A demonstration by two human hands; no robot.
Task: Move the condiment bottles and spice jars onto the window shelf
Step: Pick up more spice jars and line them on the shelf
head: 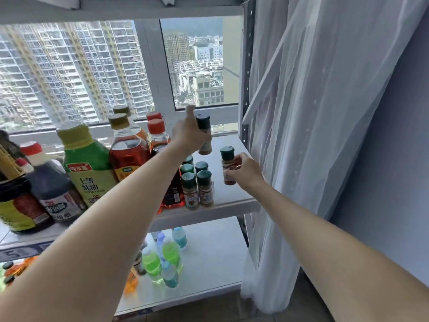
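In the head view, the window shelf [228, 201] has a bare white part at its right end, between the cluster of spice jars [197, 184] and the metal upright [245, 126] with the white curtain [301, 135] just beside it. The front edge of the shelf runs below the jars; the left part is crowded with big bottles.

The left hand [188, 135] grasps a black-capped spice jar [203, 133] with pale powder, held upright above the bare part, thumb raised. The right hand [243, 170] pinches a green-capped spice jar [228, 166] with red-brown content, just above the shelf near the right edge.

The left forearm covers a dark bottle [173, 194] and part of the red oil bottle [128, 154]. The green sauce bottle [87, 163] and the soy sauce bottle [53, 191] are blurred. On the lower shelf [216, 252] small coloured bottles [162, 259] are soft and hard to read
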